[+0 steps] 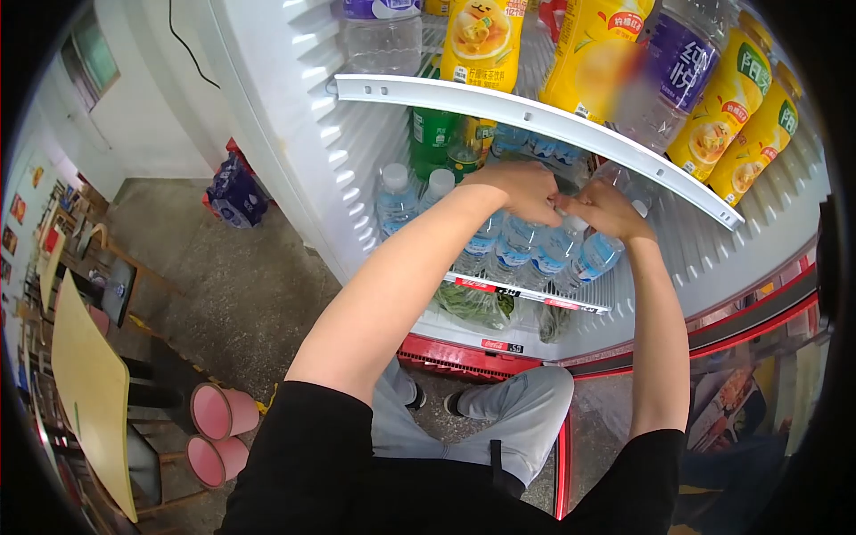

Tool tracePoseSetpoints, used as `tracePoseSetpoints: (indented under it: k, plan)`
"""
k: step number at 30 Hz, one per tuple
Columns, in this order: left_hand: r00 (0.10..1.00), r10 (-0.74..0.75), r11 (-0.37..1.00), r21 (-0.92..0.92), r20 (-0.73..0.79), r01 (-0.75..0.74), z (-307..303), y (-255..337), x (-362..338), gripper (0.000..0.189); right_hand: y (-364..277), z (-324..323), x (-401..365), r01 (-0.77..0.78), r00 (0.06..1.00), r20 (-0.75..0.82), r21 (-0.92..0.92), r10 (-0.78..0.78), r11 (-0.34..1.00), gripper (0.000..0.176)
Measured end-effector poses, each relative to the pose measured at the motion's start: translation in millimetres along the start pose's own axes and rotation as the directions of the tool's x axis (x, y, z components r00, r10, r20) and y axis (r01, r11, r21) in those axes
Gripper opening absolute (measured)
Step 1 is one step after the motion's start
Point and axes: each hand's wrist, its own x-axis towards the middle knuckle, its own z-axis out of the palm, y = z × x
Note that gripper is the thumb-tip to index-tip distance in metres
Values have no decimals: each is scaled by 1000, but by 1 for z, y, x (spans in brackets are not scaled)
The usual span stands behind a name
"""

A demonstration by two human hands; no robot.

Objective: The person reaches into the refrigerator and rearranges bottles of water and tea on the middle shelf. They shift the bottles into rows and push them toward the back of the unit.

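My left hand (528, 191) and my right hand (610, 210) meet inside a fridge, above a row of clear water bottles (514, 242) with light blue labels. The left fingers are bent and closed, their tips partly hidden. My right fingers are pinched together beside them; what lies in either hand, I cannot make out. A bottle (596, 259) at the right of the row leans under my right hand. Behind the hands are more blue-labelled packs, and a green bottle (433, 134) stands to the left.
A white shelf edge (526, 116) runs just above my hands, with yellow tea bottles (482, 45) and a purple-labelled bottle (685, 58) over it. Bagged greens (477, 306) lie below. The red-edged door (713, 334) is at right. Pink buckets (223, 412) and a table (85, 383) stand left.
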Motion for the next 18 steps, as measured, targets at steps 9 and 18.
tracePoseSetpoints:
  k: [9, 18]
  plan:
    - [1000, 17, 1000, 11, 9, -17, 3, -3, 3, 33, 13, 6, 4, -55, 992, -98, 203, 77, 978, 76]
    - [995, 50, 984, -175, 87, -34, -11, 0, 2, 45, 12, 2, -3, -49, 990, -115, 230, 77, 972, 75]
